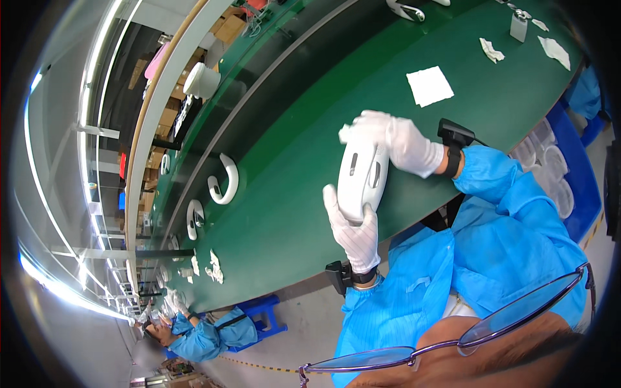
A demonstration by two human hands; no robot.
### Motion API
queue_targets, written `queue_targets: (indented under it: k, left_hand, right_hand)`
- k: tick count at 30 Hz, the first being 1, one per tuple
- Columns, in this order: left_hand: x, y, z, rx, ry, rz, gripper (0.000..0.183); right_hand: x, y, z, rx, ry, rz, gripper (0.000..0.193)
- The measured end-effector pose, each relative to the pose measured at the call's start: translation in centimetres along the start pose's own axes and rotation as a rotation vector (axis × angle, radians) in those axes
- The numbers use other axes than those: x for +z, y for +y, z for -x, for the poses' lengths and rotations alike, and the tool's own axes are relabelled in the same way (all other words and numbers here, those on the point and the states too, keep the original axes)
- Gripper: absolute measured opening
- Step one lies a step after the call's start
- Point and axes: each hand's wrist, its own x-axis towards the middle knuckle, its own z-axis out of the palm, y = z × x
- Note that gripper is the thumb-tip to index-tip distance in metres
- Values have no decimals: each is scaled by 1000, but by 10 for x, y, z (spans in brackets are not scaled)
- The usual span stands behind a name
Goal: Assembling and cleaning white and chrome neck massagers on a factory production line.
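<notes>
My left hand (pixel 354 236), in a white glove, grips the near end of a white curved plastic device (pixel 359 181), thumb on one side and fingers on the other. The device has a dark slot-shaped panel and an oval recess on the face toward me. Over its far end bends my gloved right hand (pixel 404 143), fingers curled against it; whether a cloth is under the fingertips I cannot make out. Both wrists wear black straps with small boxes. Beyond my right hand a square white cloth (pixel 431 86) lies flat on the green bench (pixel 297 213).
White C-shaped devices (pixel 225 181) lie on the belt at left. A small bottle (pixel 519 27) and crumpled cloths (pixel 490 50) are at the far right. A blue crate (pixel 585 187) with clear round parts stands beside me. Another person (pixel 204 336) sits farther along the bench.
</notes>
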Motion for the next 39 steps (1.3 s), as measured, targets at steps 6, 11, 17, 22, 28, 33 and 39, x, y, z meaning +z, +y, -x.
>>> queue_targets:
  k: [6,11,17,22,28,33,39]
  left_hand:
    - [-14,4,1,-244,137,66,39]
    - [-9,-13,8,-205,188,76,36]
    - [-13,-29,4,-393,287,282,27]
    - [-11,-24,2,-281,314,80,33]
    - [-19,-11,-14,-265,194,25,33]
    - [-3,-20,-32,-183,103,167,43]
    - [4,-42,-19,-199,210,0,26]
  right_hand:
    - [19,-46,-15,-233,12,60,31]
    - [4,17,-8,129,203,36,27]
    - [34,-24,18,270,-58,-108,33]
    - [79,-80,49,3,-358,34,29]
    - [47,-18,19,-76,-373,666,43]
    - [42,-9,29,39,-418,791,44]
    - [73,-70,45,-71,-369,285,47]
